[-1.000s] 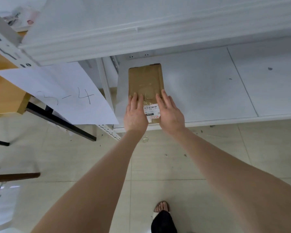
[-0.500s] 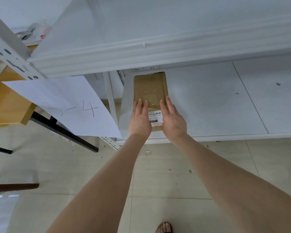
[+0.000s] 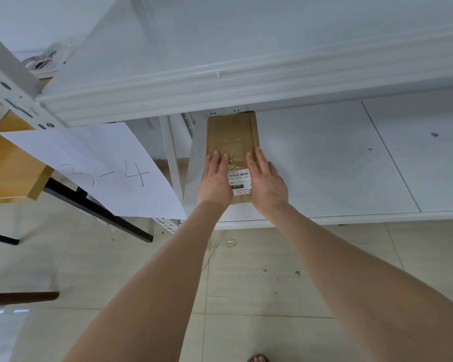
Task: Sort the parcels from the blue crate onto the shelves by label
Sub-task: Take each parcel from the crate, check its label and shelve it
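Note:
A brown cardboard parcel (image 3: 232,134) with a white barcode label (image 3: 239,182) lies flat at the left end of the low white shelf (image 3: 324,163). My left hand (image 3: 215,182) rests on the parcel's near left side with straight fingers. On its near right side lies my right hand (image 3: 266,182), fingers also straight and flat on the top. The parcel's far end reaches under the upper shelf's edge (image 3: 246,84). The blue crate is out of view.
A paper sheet marked "3-4" (image 3: 100,171) hangs from the white shelf post (image 3: 11,84) at left. Behind it stands a wooden table (image 3: 8,165) with black legs. Tiled floor (image 3: 246,283) lies below, a toe showing at the bottom edge.
Both hands have stayed flat on the parcel, which has slid a little deeper into the shelf. The camera has tilted, so the shelf sits lower in view.

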Motion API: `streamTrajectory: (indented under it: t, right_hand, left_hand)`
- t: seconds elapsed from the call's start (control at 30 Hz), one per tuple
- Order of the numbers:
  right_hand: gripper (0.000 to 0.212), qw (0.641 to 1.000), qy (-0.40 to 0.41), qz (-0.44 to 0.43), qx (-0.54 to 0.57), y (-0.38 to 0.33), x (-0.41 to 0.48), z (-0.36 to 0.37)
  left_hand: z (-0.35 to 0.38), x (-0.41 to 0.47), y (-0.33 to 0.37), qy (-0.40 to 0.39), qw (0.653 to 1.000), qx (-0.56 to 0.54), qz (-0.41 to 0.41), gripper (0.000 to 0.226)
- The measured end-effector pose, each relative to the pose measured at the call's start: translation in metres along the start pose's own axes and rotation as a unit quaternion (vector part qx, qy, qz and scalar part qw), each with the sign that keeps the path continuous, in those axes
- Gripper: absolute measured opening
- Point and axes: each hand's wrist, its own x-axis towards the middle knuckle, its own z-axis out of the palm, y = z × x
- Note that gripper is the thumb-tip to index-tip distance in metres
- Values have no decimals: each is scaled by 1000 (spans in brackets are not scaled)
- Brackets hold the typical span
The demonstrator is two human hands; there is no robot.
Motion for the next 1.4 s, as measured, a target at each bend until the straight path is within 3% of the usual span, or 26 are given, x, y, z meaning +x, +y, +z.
streamTrajectory:
  t: [0.13,0.3,0.43,0.73,1.1,1.3,1.4]
  right_hand:
    - [91,1000,-14,10,26,1,-4,-10]
    - [86,993,-19,103,47,16,-46,-30]
    - [77,986,-49,156,42,39,-97,-68]
    - [71,954,2,292,67,127,-233,-215]
    - [68,909,66,411,13,271,-431,-396]
    - [67,867,116,485,21,343,-495,-455]
    - [67,857,116,502,21,384,-510,-471]
  left_hand:
    - [-12,-4,3,-34,998,52,-2,75]
    - [-22,-37,27,-27,997,71,-11,73]
    - [-24,-70,77,-121,989,81,12,66]
    - [-46,-158,279,-219,950,111,191,64]
    - [-59,-298,550,-230,892,96,377,55]
    - [-45,-339,660,-189,850,103,480,56]
    - [-35,-347,710,-222,844,71,483,46]
